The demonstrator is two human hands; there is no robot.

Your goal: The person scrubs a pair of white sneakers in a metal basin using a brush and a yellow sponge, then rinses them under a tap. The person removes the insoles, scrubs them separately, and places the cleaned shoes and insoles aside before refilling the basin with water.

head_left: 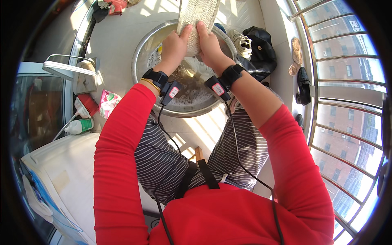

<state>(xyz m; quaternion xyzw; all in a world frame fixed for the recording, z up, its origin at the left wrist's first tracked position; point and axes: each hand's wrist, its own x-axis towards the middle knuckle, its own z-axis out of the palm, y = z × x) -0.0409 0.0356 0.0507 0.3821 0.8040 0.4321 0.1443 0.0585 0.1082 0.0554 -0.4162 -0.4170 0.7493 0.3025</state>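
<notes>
My left hand (173,47) and my right hand (212,50) together grip a cream shoe (197,13), its herringbone-tread sole facing up and both thumbs pressed on it. The shoe's far end runs out of the top of the view. Below my hands stands a round metal basin (183,114) of cloudy, foamy water (191,92). A pale object (196,69), perhaps another shoe, lies partly under the water. Something small and yellow (160,49) shows near the basin's left wall.
Right of the basin are a white sneaker (241,43) and a black bag (261,50). Insoles (295,56) and a black shoe (303,85) line the railing ledge. Leftward lie a pink packet (108,102), a red broom (87,105) and a bottle (79,126). Cables (237,144) trail from both wrists.
</notes>
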